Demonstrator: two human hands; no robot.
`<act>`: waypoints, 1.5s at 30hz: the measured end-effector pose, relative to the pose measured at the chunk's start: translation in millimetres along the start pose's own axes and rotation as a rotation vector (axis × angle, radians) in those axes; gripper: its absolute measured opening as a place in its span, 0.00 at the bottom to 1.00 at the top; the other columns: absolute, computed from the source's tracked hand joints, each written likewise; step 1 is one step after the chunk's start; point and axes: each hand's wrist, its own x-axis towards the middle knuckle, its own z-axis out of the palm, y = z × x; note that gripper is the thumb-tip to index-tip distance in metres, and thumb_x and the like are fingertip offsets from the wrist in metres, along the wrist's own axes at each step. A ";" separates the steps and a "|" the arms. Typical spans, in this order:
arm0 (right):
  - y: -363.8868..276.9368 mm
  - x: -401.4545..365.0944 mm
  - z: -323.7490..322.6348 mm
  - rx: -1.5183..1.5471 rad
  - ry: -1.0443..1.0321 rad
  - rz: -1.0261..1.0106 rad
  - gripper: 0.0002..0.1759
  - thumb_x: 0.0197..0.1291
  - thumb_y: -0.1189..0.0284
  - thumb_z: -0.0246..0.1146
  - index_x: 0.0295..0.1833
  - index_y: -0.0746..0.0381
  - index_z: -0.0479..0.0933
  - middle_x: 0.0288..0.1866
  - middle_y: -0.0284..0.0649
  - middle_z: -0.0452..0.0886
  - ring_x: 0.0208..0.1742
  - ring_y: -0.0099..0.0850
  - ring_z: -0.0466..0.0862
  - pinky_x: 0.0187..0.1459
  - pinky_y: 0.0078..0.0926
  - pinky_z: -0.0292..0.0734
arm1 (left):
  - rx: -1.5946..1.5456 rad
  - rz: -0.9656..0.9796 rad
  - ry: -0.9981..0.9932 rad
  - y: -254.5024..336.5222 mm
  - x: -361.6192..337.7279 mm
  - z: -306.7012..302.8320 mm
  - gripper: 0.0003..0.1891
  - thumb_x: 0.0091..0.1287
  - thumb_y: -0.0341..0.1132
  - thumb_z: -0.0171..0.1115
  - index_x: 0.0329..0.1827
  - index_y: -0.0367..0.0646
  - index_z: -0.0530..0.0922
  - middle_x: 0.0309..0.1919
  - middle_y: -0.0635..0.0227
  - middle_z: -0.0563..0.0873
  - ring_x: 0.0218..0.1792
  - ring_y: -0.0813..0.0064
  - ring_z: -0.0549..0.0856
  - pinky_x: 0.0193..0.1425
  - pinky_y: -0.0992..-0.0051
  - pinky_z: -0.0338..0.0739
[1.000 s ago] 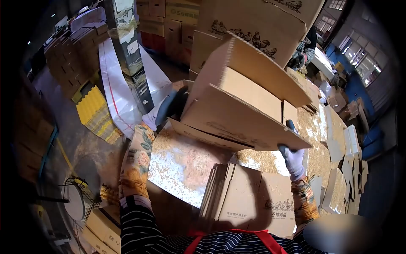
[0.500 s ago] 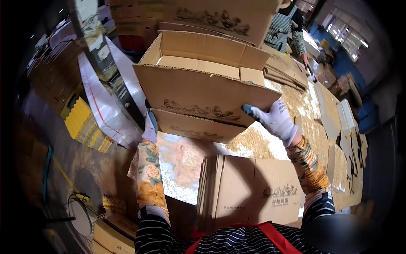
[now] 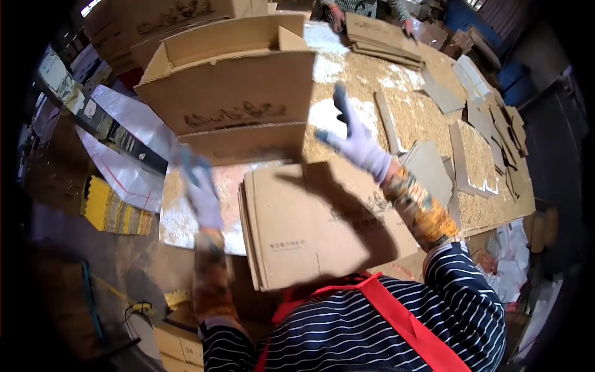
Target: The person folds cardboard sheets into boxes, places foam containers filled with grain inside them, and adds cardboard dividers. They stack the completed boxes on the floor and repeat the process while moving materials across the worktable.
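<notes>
An erected cardboard box (image 3: 229,99) with its top flaps up and a bird print on its side sits at the upper left, past the table's far left corner. My left hand (image 3: 201,189), gloved and blurred, is just below its hanging lower flap, fingers up. My right hand (image 3: 356,139), in a white glove, is spread a little to the right of the box and clear of it. Under both hands a stack of flattened printed cartons (image 3: 322,223) lies at the table's near edge, against my striped shirt and red apron.
The table (image 3: 427,118) is strewn with husk-like chaff and loose cardboard pieces (image 3: 471,155). Another person's hands (image 3: 338,15) rest by a pile of flat cardboard (image 3: 384,40) at the far side. A white sack (image 3: 124,167) and yellow trays (image 3: 108,211) lie at the left.
The box has left both hands and gone up and to the left. My right hand came off its right corner and spread; my left hand dropped below the flap. The view tilted down.
</notes>
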 end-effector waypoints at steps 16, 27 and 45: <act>-26.3 -249.2 -155.2 -0.596 -0.576 -0.609 0.35 0.47 0.66 0.74 0.64 0.60 0.77 0.53 0.49 0.79 0.53 0.48 0.80 0.55 0.42 0.75 | 0.975 0.401 -1.078 199.1 -275.0 67.1 0.40 0.61 0.58 0.65 0.73 0.46 0.70 0.69 0.47 0.73 0.70 0.50 0.71 0.74 0.48 0.63; -99.8 -170.9 -150.8 -0.900 0.117 -0.694 0.45 0.59 0.59 0.69 0.79 0.62 0.60 0.69 0.49 0.73 0.63 0.49 0.75 0.66 0.47 0.66 | 0.712 -0.155 -0.887 247.7 -102.5 70.2 0.34 0.67 0.65 0.60 0.60 0.44 0.84 0.55 0.61 0.88 0.56 0.69 0.85 0.62 0.65 0.77; -76.6 -159.1 -213.6 -0.381 -0.418 -0.658 0.23 0.66 0.69 0.65 0.66 0.54 0.77 0.76 0.49 0.68 0.70 0.50 0.73 0.70 0.47 0.69 | 0.971 0.563 -0.840 223.7 -152.0 91.7 0.17 0.63 0.52 0.68 0.47 0.54 0.89 0.39 0.66 0.90 0.41 0.68 0.88 0.45 0.66 0.81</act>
